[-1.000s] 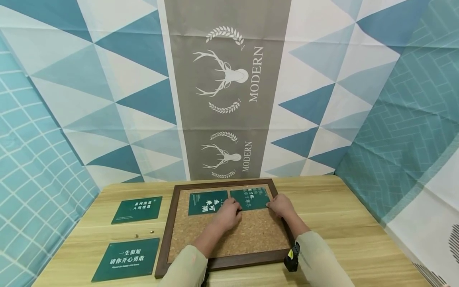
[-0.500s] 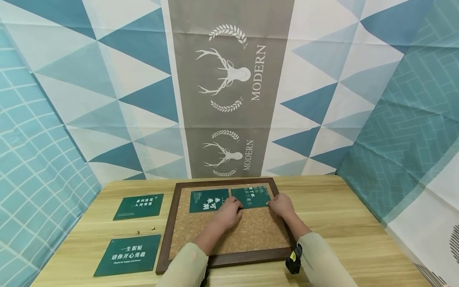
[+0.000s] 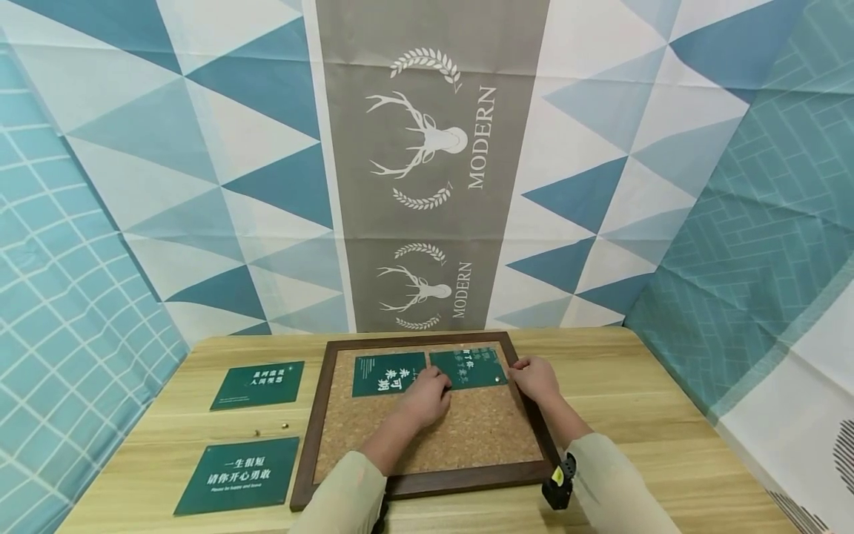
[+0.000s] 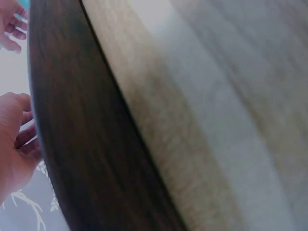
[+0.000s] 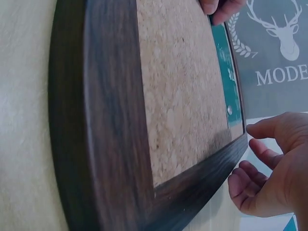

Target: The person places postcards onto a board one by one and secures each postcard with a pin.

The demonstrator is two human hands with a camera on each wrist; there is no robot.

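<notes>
A dark-framed cork board (image 3: 467, 437) lies on the wooden table. Two green cards with white lettering lie side by side along its far part: the left card (image 3: 373, 378) and the right card (image 3: 477, 368). My left hand (image 3: 423, 400) rests on the board with its fingertips at the right card's near left corner, covering that corner. A small round push pin (image 3: 497, 379) sits in the same card's near right corner. Just right of it my right hand (image 3: 537, 380) hovers at the frame's right side, with loosely bent fingers and nothing between them (image 5: 272, 161).
Left of the board lie two more green cards, the far one (image 3: 259, 386) and the near one (image 3: 239, 475). Between them are two small metallic pins, one (image 3: 256, 432) beside the other (image 3: 285, 426). A patterned cloth backdrop (image 3: 427, 185) rises behind the table.
My right hand has let go of the push pin and drawn back to the right, leaving the pin visible in the card's corner. The left hand has stayed at the card's other corner.
</notes>
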